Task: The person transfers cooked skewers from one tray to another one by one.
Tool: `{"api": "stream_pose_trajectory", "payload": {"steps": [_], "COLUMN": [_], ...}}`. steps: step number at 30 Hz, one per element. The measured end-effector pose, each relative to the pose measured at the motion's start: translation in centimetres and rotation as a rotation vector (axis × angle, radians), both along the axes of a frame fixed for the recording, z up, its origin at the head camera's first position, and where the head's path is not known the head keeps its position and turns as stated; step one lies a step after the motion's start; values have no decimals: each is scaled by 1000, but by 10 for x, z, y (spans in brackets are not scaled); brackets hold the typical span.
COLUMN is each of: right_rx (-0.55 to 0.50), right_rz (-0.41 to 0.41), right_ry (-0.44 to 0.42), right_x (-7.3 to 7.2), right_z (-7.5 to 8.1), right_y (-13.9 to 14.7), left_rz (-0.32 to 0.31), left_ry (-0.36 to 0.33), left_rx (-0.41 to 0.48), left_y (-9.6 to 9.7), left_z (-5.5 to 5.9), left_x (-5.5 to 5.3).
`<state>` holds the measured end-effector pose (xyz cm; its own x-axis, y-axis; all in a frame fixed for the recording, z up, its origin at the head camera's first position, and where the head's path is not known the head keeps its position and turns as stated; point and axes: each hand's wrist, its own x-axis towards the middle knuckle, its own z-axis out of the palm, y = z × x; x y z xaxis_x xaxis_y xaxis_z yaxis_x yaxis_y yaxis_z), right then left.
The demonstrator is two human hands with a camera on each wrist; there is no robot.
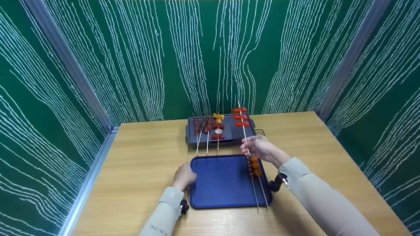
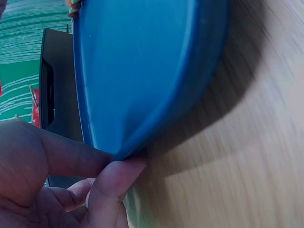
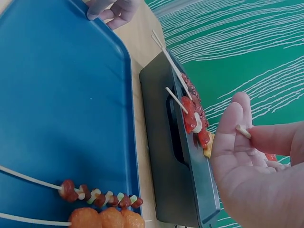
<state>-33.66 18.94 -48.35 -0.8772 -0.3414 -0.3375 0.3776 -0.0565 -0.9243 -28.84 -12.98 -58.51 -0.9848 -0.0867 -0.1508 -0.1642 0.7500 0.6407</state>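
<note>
In the head view my left hand (image 1: 184, 177) is at the left rim of a blue tray (image 1: 220, 182). The left wrist view has its thumb and forefinger pinching the tray's corner. My right hand (image 1: 261, 150) holds a skewer of red sausage pieces (image 1: 242, 117) by its wooden stick, between thumb and fingers. The red pieces overlap the right part of a dark grill (image 1: 231, 132) in the head view. On the tray's right side lie a skewer of orange balls (image 1: 256, 165) and a skewer of small brown and pale pieces (image 3: 102, 197).
Several meat skewers (image 1: 203, 125) lie on the grill's left half, sticks toward me. Beside them is a mixed skewer (image 1: 218, 126) with yellow, white and red pieces. A wire handle (image 1: 260, 131) projects at the grill's right. Green, white-streaked walls (image 1: 183, 59) enclose the wooden table (image 1: 141, 157).
</note>
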Motion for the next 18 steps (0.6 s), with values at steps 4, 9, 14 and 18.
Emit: {"api": "stream_pose_trajectory", "payload": {"steps": [4,9,14,18], "right_rx": [8,37,52,52], "right_rz": [23,37,69,92], "right_ry": [0,-15,-18,-23], "right_x": [2,6,8,10], "right_z": [-1,-2,-4,-5], "right_y": [4,7,10,10], "left_rz": [-5,-9,-36,-35], "left_ry": [12,10,17,17], "left_rx": [3,25,8,-23], "left_y": [-1,-2,-10,-15], "left_z": [-1,-2,-32,-55], "left_x": [0,-2,-20,-34]}}
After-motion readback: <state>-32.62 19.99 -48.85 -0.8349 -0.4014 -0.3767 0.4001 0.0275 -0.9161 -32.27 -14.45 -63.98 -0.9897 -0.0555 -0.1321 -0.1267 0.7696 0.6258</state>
